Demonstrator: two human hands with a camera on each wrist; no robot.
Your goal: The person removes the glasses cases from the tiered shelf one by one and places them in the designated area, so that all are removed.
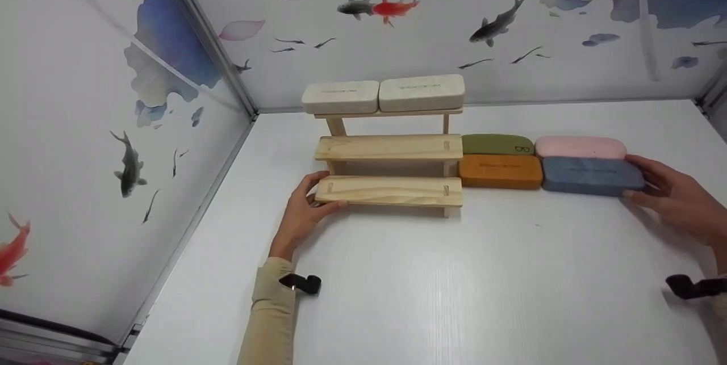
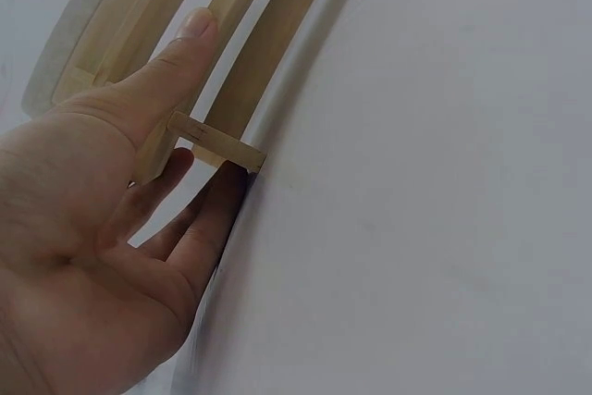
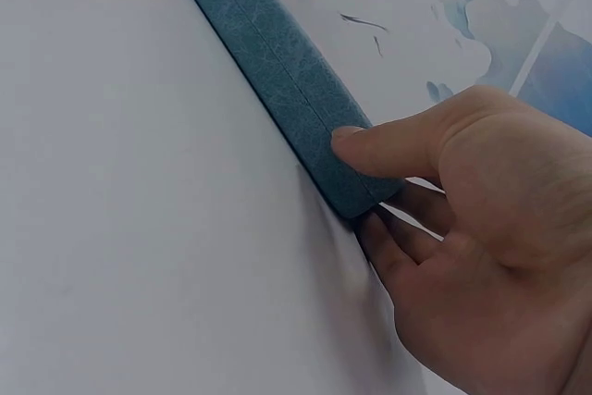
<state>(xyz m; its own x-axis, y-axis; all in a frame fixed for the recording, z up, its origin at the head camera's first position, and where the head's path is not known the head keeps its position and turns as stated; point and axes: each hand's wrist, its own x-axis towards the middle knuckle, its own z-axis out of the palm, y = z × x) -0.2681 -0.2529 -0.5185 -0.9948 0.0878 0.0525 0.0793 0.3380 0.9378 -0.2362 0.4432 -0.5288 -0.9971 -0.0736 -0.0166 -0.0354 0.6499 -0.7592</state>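
A three-tier wooden stand [image 1: 392, 190] is at the middle of the table. My left hand [image 1: 301, 214] grips the left end of its lowest tier, thumb on the front edge; in the left wrist view its fingers reach behind the end leg. To the right of the stand lie a green glasses case [image 1: 494, 144], a pink case [image 1: 579, 147], an orange case [image 1: 500, 172] and a blue case [image 1: 593, 176], in two rows. My right hand [image 1: 679, 197] holds the blue case's right end, thumb on its front face [image 3: 296, 99] and fingers around the end.
Two cream glasses cases [image 1: 341, 97] sit side by side on the stand's top tier. The white table [image 1: 454, 285] meets a fish-printed back wall [image 1: 420, 53] behind the stand and a similar side wall [image 1: 85, 126] on the left.
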